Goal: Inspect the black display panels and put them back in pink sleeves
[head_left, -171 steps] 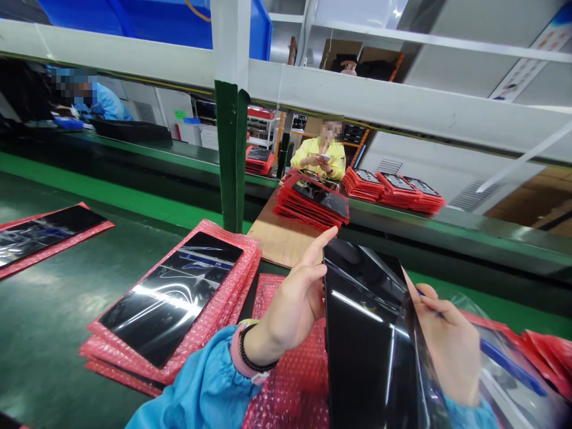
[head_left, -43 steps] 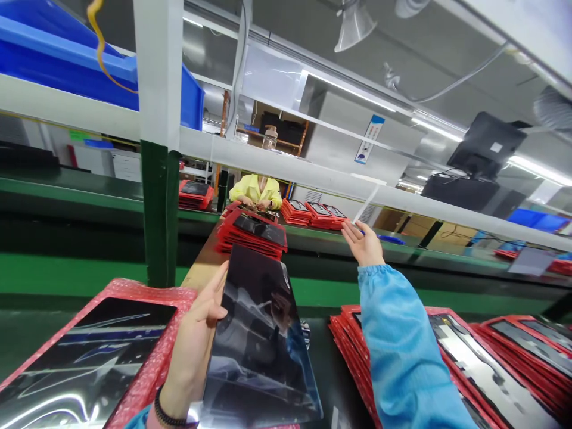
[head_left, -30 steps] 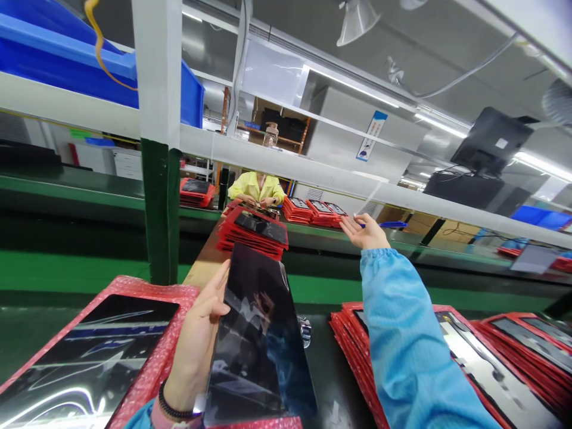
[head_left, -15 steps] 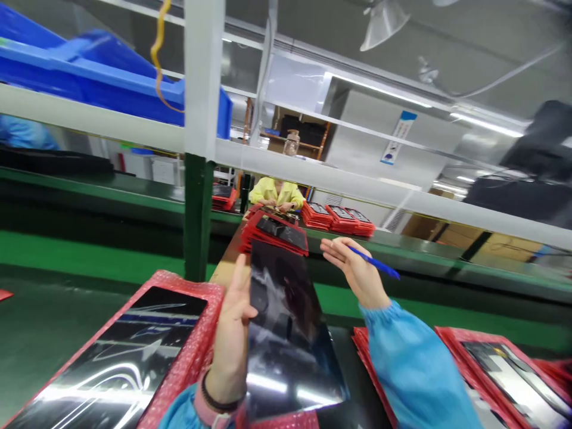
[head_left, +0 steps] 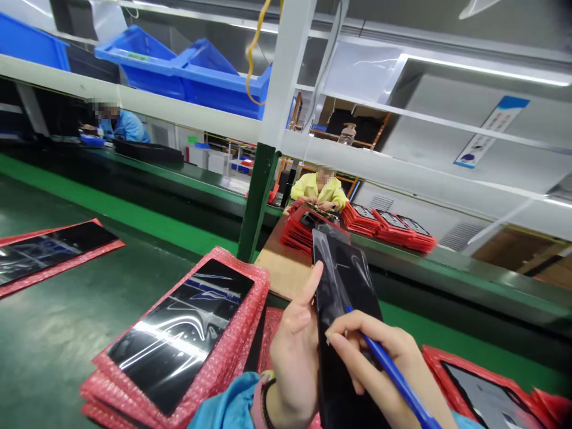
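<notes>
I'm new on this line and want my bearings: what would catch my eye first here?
Front and centre, the left hand holds up a glossy black panel, and the right hand holds a blue pen against it. To their left, another black panel lies on pink bubble wrap; bright blue bins sit overhead.

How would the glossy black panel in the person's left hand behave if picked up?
The glossy black panel is probably fairly stiff: the left hand holds it up and it shows no sag. Its mirror-smooth face may well be slippery. It is likely fragile too, since similar panels lie on pink bubble wrap.
</notes>
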Demonstrator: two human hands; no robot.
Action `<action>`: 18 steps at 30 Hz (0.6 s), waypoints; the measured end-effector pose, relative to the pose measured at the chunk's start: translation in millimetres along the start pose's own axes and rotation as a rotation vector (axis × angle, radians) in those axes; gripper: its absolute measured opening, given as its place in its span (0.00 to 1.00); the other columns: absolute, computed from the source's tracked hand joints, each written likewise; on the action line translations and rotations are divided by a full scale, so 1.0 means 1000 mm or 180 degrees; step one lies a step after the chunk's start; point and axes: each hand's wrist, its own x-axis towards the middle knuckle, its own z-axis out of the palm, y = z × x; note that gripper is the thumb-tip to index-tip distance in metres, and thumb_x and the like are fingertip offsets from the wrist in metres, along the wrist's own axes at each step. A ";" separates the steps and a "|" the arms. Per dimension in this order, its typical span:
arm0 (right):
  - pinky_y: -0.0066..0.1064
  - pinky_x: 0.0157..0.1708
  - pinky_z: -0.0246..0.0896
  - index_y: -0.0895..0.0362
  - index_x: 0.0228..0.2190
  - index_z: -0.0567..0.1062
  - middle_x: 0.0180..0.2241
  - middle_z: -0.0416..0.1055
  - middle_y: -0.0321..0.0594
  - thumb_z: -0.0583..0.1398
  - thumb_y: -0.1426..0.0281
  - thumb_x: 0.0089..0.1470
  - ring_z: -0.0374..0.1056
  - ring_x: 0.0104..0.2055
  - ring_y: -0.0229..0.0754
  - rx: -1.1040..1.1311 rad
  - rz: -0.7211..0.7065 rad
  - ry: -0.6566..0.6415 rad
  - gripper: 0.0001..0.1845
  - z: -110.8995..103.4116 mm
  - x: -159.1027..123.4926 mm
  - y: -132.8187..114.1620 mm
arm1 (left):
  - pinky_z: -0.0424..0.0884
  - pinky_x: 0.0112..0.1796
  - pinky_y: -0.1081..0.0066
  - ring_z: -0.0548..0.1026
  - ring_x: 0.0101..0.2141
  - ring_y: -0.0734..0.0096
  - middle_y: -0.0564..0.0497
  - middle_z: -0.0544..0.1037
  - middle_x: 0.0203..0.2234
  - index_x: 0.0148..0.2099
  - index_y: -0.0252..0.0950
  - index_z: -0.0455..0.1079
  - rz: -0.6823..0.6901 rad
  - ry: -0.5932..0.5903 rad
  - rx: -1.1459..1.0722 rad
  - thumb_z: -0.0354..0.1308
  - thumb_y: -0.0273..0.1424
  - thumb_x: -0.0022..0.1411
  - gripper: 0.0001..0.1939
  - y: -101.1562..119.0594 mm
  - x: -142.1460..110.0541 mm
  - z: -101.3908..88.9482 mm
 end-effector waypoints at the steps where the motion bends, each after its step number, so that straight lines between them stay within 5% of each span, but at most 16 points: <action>1: 0.23 0.18 0.53 0.52 0.26 0.75 0.11 0.63 0.28 0.58 0.60 0.57 0.59 0.13 0.33 -0.0039 -0.0007 0.0009 0.13 0.000 -0.002 -0.002 | 0.38 0.65 0.67 0.50 0.67 0.64 0.53 0.77 0.52 0.51 0.38 0.77 0.0040 -0.0062 -0.0020 0.54 0.32 0.52 0.24 0.000 -0.001 0.000; 8: 0.26 0.16 0.54 0.51 0.23 0.77 0.10 0.63 0.30 0.60 0.57 0.53 0.59 0.11 0.34 0.0069 0.0104 0.0476 0.14 0.012 -0.006 -0.010 | 0.56 0.61 0.56 0.63 0.61 0.51 0.49 0.74 0.56 0.57 0.35 0.72 0.0126 -0.0419 -0.0332 0.52 0.33 0.52 0.29 0.000 -0.008 0.000; 18: 0.25 0.15 0.54 0.50 0.22 0.78 0.09 0.62 0.29 0.62 0.59 0.52 0.57 0.11 0.34 0.0154 0.0046 0.0578 0.12 0.017 -0.006 -0.011 | 0.57 0.61 0.55 0.62 0.61 0.49 0.50 0.72 0.57 0.59 0.36 0.70 0.0195 -0.0437 -0.0353 0.52 0.33 0.53 0.30 0.000 -0.008 -0.001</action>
